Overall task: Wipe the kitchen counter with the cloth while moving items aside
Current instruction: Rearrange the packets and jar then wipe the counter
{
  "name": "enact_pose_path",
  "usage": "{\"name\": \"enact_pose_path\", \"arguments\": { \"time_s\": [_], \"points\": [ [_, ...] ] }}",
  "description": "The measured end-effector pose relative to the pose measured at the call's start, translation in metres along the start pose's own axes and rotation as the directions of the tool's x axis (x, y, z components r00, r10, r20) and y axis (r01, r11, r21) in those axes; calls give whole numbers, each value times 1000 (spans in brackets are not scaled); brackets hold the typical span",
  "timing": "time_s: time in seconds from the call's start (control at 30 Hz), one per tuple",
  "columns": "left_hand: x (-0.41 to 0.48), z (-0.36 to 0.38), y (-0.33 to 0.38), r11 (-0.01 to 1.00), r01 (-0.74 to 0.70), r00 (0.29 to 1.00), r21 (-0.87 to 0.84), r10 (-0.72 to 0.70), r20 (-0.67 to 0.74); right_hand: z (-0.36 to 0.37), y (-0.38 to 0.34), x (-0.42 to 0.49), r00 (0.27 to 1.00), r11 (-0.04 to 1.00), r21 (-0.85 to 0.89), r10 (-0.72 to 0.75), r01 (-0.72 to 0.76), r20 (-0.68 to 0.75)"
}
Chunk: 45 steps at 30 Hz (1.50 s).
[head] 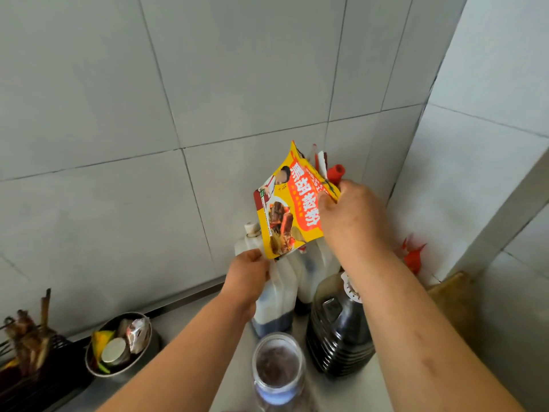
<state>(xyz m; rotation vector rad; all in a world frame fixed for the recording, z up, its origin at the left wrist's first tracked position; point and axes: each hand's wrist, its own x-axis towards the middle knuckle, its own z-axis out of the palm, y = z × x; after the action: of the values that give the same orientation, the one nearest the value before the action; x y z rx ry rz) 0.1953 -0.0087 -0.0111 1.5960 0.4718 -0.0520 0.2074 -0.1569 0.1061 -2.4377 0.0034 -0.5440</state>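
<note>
My right hand [350,217] pinches the upper edge of a yellow and red seasoning packet [289,208] and holds it up in the air in front of the tiled wall. My left hand [248,276] has its fingers curled at the packet's lower corner, beside the top of a white plastic jug [277,295] with dark liquid at its bottom. Whether the left fingers grip the packet or the jug I cannot tell. The steel counter [341,391] lies below. No cloth is in view.
A dark ribbed bottle [335,331] and a second white jug [315,275] stand in the corner, a red-capped bottle [335,172] behind. A glass jar [277,370] stands near me. A steel bowl [118,343] of odds and ends and a dark rack [26,352] sit at left. A wooden board [451,292] leans at right.
</note>
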Motion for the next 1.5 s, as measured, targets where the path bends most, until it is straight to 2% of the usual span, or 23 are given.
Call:
{"name": "enact_pose_path", "arguments": {
  "time_s": [0.27, 0.43, 0.53, 0.67, 0.8, 0.9, 0.93, 1.0, 1.1, 1.23, 1.3, 1.37, 1.5],
  "points": [
    [-4, -24, -3, 999, 8, 1000, -32, -7, 9, -15, -16, -9, 998, 996, 74, -57, 57, -13],
    [-16, -66, -12, 997, 29, 993, -69, -37, -115, -13, -46, -22, 991, 984, 121, -134, 134, -5],
    [-22, -103, -22, 989, 58, 966, -134, -89, -241, 0, -67, -35, 984, 964, 211, -173, 159, 51],
    [-42, -141, -36, 970, 49, 932, -240, -131, -338, 32, -82, -54, 970, 965, 207, -194, 161, 149],
    [-64, -160, -63, 973, 102, 958, -205, -152, -244, 81, -77, -76, 945, 988, 98, -145, 121, 294],
    [-73, -156, -76, 960, 148, 970, -238, -189, -156, 122, -61, -94, 917, 997, -20, -60, 75, 395],
    [-73, -151, -80, 965, 166, 971, -201, -196, -137, 135, -55, -100, 906, 997, -60, -27, 58, 422],
    [-70, -140, -84, 970, 206, 967, -125, -222, -125, 156, -42, -111, 888, 991, -127, 29, 33, 459],
    [-59, -123, -93, 954, 270, 960, -127, -276, -33, 179, -28, -124, 860, 985, -170, 82, 5, 503],
    [-39, -109, -107, 933, 309, 950, -186, -312, 11, 197, -27, -131, 823, 990, -138, 90, -14, 561],
    [-31, -102, -112, 917, 347, 936, -197, -352, 11, 199, -23, -132, 798, 990, -110, 132, -83, 588],
    [-25, -100, -115, 906, 372, 925, -201, -380, -3, 194, -15, -131, 778, 987, -66, 154, -144, 609],
    [-11, -100, -123, 903, 363, 926, -229, -376, -16, 174, 4, -126, 736, 985, -8, 132, -170, 664]
  ]
}}
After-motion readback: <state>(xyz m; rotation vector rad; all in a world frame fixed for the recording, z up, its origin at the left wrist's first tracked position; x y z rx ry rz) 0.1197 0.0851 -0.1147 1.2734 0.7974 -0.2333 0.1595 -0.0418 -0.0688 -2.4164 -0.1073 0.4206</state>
